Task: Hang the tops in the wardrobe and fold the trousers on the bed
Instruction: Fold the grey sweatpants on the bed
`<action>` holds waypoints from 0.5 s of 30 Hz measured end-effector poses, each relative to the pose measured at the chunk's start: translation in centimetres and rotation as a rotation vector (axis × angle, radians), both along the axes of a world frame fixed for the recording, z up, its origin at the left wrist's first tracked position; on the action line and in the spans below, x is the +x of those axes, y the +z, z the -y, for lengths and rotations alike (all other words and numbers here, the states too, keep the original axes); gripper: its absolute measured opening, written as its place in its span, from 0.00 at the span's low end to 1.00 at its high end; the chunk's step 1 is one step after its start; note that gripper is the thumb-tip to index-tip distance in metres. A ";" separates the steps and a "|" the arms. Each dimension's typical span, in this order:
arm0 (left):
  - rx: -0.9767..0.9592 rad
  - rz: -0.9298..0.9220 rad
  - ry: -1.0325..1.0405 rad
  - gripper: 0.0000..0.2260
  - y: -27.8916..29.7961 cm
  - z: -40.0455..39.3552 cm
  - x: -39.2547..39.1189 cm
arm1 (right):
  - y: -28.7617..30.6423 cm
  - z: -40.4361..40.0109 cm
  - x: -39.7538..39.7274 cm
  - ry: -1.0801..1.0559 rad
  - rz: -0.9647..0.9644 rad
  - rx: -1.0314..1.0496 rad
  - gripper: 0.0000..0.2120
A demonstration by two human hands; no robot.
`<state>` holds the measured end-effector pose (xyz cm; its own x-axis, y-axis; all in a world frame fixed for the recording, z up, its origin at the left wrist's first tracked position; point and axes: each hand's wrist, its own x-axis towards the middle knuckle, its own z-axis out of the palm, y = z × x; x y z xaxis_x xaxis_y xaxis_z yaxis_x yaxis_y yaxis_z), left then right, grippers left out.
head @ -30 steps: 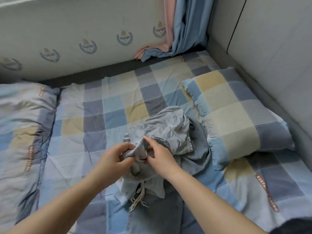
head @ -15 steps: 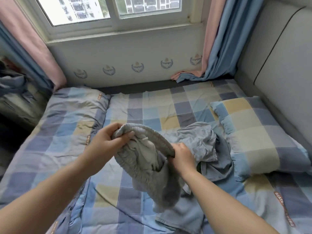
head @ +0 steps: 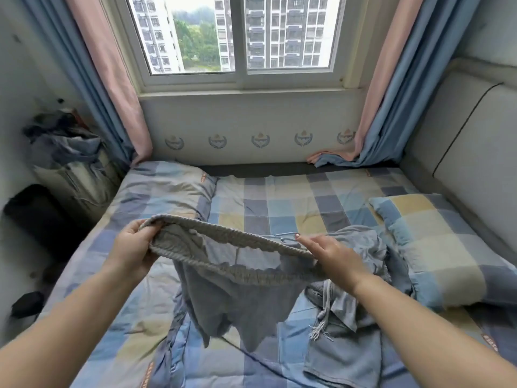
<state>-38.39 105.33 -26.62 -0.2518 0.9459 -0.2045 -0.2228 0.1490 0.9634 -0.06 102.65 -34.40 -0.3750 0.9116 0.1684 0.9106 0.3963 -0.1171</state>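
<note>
Folding step for the grey trousers (head: 223,289), raised above the checked bed (head: 279,208) by the elastic waistband (head: 223,239), legs hanging down toward the quilt. Left hand (head: 134,247) clamped on the waistband's left end, fingers curled round it. Right hand (head: 333,256) at the right end, forefinger extended along the band, grip underneath hidden. More grey clothing (head: 361,247) heaped just beside the pillow (head: 436,247). Next: stretch waistband level, lay flat on the bed, align legs; risk of twisted legs.
</note>
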 end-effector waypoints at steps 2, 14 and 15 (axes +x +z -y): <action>-0.020 0.047 0.039 0.09 0.0 -0.5 -3.7 | 0.9 0.0 -2.8 0.030 -0.072 0.061 0.33; -0.087 -1.358 -0.119 0.02 -2.0 -2.6 -15.5 | 4.1 -4.0 -11.8 -0.698 -0.365 -0.462 0.13; -0.122 -1.414 -0.180 0.02 -2.1 -2.7 -15.3 | 4.0 -4.4 -11.9 -0.736 -0.457 -0.521 0.14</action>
